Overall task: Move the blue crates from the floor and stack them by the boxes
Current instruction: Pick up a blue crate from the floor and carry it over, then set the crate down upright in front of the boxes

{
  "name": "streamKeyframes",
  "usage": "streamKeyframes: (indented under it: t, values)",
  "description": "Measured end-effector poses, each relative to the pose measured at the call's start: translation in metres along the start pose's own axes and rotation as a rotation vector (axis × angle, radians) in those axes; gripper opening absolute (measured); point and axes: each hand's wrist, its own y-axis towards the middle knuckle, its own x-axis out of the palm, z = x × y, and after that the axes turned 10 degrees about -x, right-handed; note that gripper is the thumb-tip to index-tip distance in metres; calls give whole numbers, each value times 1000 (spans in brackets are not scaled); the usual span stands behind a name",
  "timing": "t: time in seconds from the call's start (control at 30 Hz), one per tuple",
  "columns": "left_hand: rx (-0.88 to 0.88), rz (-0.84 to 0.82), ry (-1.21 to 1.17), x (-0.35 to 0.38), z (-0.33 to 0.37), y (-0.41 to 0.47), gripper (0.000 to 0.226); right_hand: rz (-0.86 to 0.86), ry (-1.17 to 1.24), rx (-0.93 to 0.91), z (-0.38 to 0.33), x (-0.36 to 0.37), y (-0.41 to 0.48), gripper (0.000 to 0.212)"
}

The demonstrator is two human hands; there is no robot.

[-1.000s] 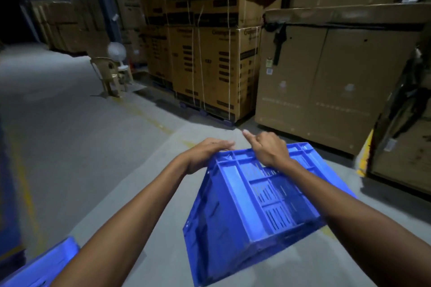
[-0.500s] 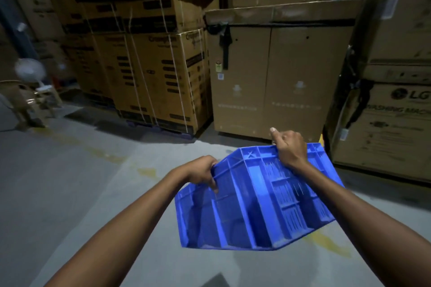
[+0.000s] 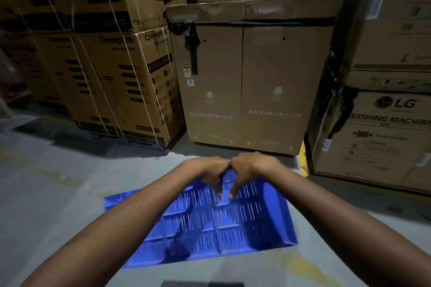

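Observation:
A blue slotted plastic crate [image 3: 233,223] hangs tilted in front of me above the grey floor, its ribbed underside facing me. My left hand [image 3: 207,171] and my right hand [image 3: 249,170] grip its far top edge side by side, knuckles touching, fingers curled over the rim. Straight ahead, a short step beyond the crate, stands a tall plain cardboard box [image 3: 251,81]. The crate's far side is hidden behind my hands.
Strapped Crompton cartons [image 3: 121,81] on a pallet stand at the left. An LG washing machine box [image 3: 377,137] with more cartons above it is at the right. Worn yellow floor marking [image 3: 300,265] runs under the crate. A dark object [image 3: 200,284] shows at the bottom edge.
I have come closer to the boxes. My hands slid together to the middle of the crate's far edge, and the crate swung so its slotted base faces me.

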Motion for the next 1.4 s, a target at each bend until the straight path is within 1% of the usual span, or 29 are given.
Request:
streamKeyframes:
  t: [0.07,0.13,0.2,0.27,0.3,0.33,0.37,0.43,0.53,0.67,0.7,0.77,0.87,0.9,0.93,1.0,1.1,1.2,1.4]
  values:
    - [-33,-24,13,-9,-12,18,55,35,-35,31,13,5,29,76]
    - [-64,-27,-11,-15,-32,38,56,92,-28,32,27,-2,55,71]
    - [-68,26,-69,-17,-60,56,52,137,-21,14,40,-10,80,63]
    - [-64,109,-217,-16,-92,73,44,177,-65,5,53,-14,104,60]
    - [-69,124,-317,-15,-109,79,45,198,-97,0,61,-16,116,60]
    - [-77,98,-394,-14,-129,85,48,220,-118,3,71,-18,128,61]
    - [-84,36,-428,-13,-150,91,52,240,-130,9,81,-21,140,60]
    - [-96,-40,-376,-11,-196,111,57,275,-147,29,101,-27,164,55]
    - [-156,8,-194,-18,-253,147,40,293,-140,115,123,-33,201,53]
    - [-132,95,-156,-48,-292,201,25,313,-131,228,147,-52,243,54]
    - [-117,108,-139,-57,-298,213,25,307,-114,261,153,-56,250,52]
    - [-87,133,-70,-73,-303,237,25,236,-48,333,164,-59,262,48]
    - [-38,161,55,-93,-299,270,24,87,60,422,183,-57,278,57]
    - [-21,171,93,-99,-296,279,23,57,94,437,190,-54,284,59]
    - [-8,179,132,-104,-293,290,22,45,128,441,198,-49,289,55]
    - [10,179,195,-113,-287,309,21,71,184,435,214,-35,295,44]
    - [22,166,243,-125,-277,339,24,161,242,436,246,-19,302,40]
    - [20,159,266,-133,-266,373,25,199,234,433,285,-20,307,36]
    - [-21,214,240,-144,-241,449,15,274,186,403,381,-24,326,26]
